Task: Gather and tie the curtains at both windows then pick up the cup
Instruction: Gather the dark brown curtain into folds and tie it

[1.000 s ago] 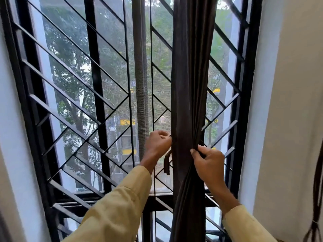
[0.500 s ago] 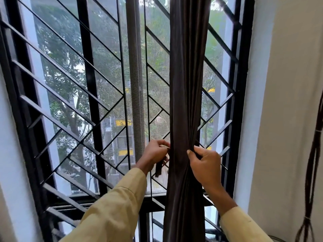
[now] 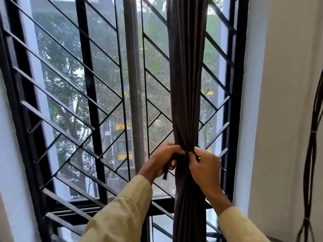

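Observation:
A dark brown curtain (image 3: 186, 75) hangs gathered into a narrow column in front of the barred window (image 3: 90, 95). At waist height it is pinched tight where a dark tie strap (image 3: 166, 169) wraps it. My left hand (image 3: 161, 158) grips the strap on the curtain's left side, and a loose strap end dangles below its fingers. My right hand (image 3: 205, 165) pinches the strap on the curtain's right side. Both hands press against the bunched fabric. No cup is in view.
A black metal grille with diagonal bars covers the window, with an insect mesh and a grey rolled screen (image 3: 133, 84) behind it. A white wall (image 3: 283, 102) stands on the right, with a bundle of dark cables (image 3: 310, 154) hanging along it.
Both hands have closed in on the curtain, cinching it narrower at the tie point. The left hand now holds the strap against the fabric, and the view has shifted left.

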